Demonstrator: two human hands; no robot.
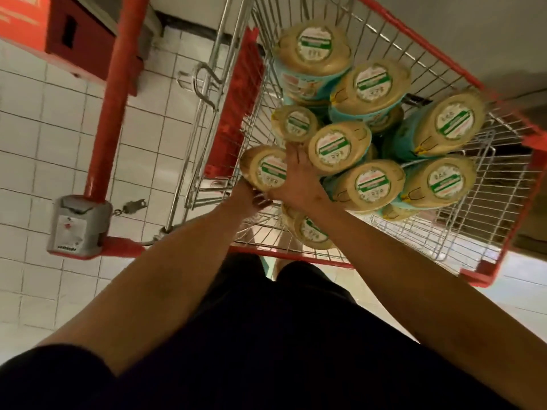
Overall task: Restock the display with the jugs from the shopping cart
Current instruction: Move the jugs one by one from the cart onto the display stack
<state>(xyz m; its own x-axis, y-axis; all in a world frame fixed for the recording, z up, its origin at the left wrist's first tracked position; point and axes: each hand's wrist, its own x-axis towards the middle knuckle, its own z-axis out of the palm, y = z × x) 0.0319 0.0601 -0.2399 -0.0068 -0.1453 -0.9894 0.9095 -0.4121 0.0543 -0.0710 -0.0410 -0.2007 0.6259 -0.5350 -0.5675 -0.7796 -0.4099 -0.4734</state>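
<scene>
Jugs crowd the cart; its near right corner lies bare.

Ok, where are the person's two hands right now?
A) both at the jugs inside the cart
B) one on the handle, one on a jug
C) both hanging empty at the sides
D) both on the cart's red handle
A: the left hand grips the leftmost jug from below and the right hand lies against the jugs beside it, inside the shopping cart.

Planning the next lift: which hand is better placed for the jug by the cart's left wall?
Likely left: the left hand cups that jug from below; the right hand only rests against its side.
</scene>
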